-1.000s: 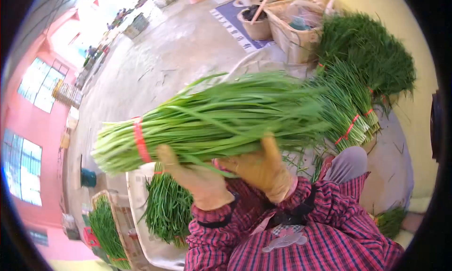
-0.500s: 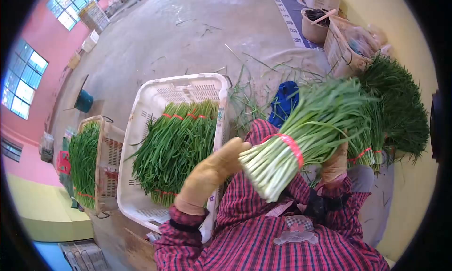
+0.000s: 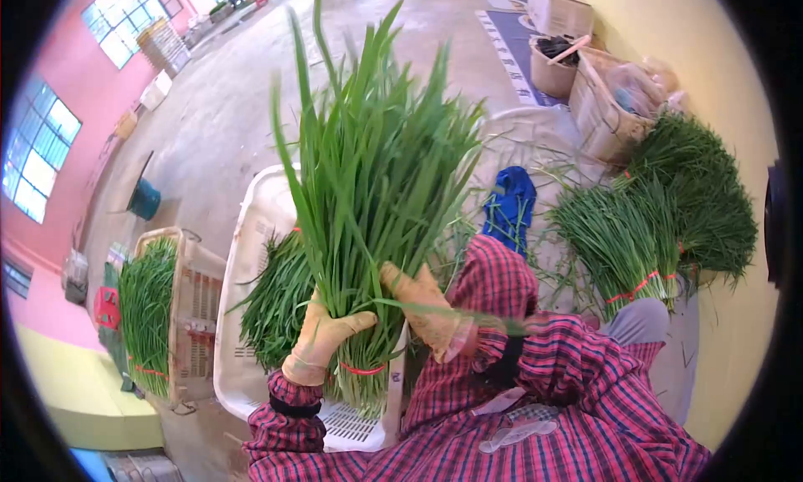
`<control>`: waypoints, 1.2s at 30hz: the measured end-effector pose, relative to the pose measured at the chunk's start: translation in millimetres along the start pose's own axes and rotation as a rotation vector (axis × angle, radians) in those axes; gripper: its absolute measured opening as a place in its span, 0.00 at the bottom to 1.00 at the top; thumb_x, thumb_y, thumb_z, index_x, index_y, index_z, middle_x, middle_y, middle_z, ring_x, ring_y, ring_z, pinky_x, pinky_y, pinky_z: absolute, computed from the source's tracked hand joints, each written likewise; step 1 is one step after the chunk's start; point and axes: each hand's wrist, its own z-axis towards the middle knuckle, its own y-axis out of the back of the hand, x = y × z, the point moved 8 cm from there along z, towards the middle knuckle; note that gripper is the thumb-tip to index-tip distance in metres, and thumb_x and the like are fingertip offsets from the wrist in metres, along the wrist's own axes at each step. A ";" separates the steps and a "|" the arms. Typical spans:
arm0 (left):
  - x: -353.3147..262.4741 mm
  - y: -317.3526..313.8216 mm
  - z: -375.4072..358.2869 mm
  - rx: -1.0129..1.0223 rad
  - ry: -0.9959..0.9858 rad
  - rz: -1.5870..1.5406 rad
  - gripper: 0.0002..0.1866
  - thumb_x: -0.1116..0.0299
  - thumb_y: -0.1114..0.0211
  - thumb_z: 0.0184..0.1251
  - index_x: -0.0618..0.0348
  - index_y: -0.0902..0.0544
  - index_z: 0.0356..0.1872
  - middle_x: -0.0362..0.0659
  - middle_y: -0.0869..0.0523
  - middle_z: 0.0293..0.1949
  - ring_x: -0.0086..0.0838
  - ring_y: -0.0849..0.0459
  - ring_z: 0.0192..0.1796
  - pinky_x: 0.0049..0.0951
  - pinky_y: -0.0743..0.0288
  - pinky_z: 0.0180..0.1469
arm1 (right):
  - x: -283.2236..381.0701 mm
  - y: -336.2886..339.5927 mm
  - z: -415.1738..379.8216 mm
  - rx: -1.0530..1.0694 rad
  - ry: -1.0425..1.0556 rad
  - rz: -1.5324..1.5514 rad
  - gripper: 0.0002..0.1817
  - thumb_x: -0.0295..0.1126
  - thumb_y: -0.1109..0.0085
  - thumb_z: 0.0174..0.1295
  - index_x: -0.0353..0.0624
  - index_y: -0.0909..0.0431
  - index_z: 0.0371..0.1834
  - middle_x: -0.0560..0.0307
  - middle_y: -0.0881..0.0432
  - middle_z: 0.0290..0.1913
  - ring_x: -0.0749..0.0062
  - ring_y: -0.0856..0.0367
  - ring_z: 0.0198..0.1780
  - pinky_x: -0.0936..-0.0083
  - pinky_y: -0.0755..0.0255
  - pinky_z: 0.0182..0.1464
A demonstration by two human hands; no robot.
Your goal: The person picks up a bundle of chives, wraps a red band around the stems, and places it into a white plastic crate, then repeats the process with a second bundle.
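Observation:
A large bunch of garlic chives (image 3: 368,189) stands upright before me, leaf tips up and stems down, with a red band (image 3: 362,370) round its lower part. My left hand (image 3: 319,338), in a tan glove, is closed round its left side above the band, thumb across the front. My right hand (image 3: 428,315), gloved alike, closes against its right side, the fingertips partly lost among the leaves. One loose long leaf crosses over the right glove. Behind and below the bunch is a white plastic crate (image 3: 238,348), holding more banded chives (image 3: 280,302), partly covered by the raised bunch.
On the right, banded chives (image 3: 619,231) lie on a pale sheet beside a darker heap (image 3: 711,197). A blue cloth (image 3: 508,202) lies among scattered leaves. Another filled crate (image 3: 196,306) stands left. A bucket (image 3: 552,72) and a bin (image 3: 598,105) stand by the wall.
The bunch has moved left from over my lap and turned from slanting, stems toward lower left, to upright above the crate. Both hands moved with it; the left now grips it.

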 end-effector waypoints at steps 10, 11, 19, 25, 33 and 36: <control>108.1 137.7 -5.9 -0.197 0.138 0.030 0.21 0.76 0.30 0.60 0.63 0.21 0.56 0.40 0.14 0.49 0.25 0.17 0.48 0.28 0.23 0.54 | -68.8 28.7 43.8 0.070 -0.201 -0.433 0.48 0.42 0.35 0.62 0.31 0.53 0.77 0.40 0.37 0.73 0.57 0.38 0.74 0.69 0.45 0.73; 125.4 150.7 -4.4 -0.211 0.166 0.141 0.21 0.76 0.30 0.61 0.62 0.20 0.56 0.40 0.14 0.49 0.23 0.17 0.47 0.27 0.23 0.54 | -67.1 33.7 46.2 0.067 -0.225 -0.405 0.48 0.43 0.35 0.63 0.32 0.54 0.78 0.40 0.39 0.75 0.57 0.40 0.75 0.68 0.46 0.74; 234.2 188.3 -8.9 -0.343 0.202 0.318 0.22 0.71 0.29 0.63 0.61 0.22 0.58 0.40 0.13 0.48 0.24 0.17 0.47 0.27 0.25 0.55 | -53.7 25.5 41.5 0.222 -0.243 -0.429 0.31 0.36 0.40 0.69 0.39 0.37 0.73 0.50 0.31 0.71 0.66 0.36 0.73 0.71 0.43 0.73; 261.2 188.1 -17.7 -0.361 0.266 0.542 0.24 0.67 0.32 0.65 0.61 0.25 0.60 0.45 0.13 0.50 0.30 0.16 0.50 0.29 0.26 0.56 | -54.4 30.1 42.1 0.206 -0.310 -0.383 0.24 0.33 0.43 0.70 0.40 0.29 0.68 0.57 0.24 0.63 0.71 0.29 0.66 0.73 0.36 0.67; 306.2 174.3 -6.1 -0.260 0.375 0.633 0.26 0.64 0.35 0.64 0.57 0.27 0.64 0.52 0.14 0.52 0.46 0.16 0.55 0.36 0.25 0.57 | -13.2 28.2 27.7 0.212 -0.236 -0.298 0.22 0.32 0.48 0.72 0.37 0.29 0.67 0.56 0.23 0.62 0.70 0.27 0.65 0.73 0.34 0.65; 339.3 185.5 -1.9 -0.269 0.326 0.476 0.27 0.65 0.35 0.64 0.56 0.28 0.65 0.52 0.14 0.53 0.45 0.16 0.55 0.36 0.26 0.58 | 9.8 48.8 18.9 0.181 -0.220 -0.264 0.22 0.30 0.49 0.72 0.37 0.30 0.68 0.55 0.24 0.64 0.70 0.27 0.65 0.71 0.34 0.66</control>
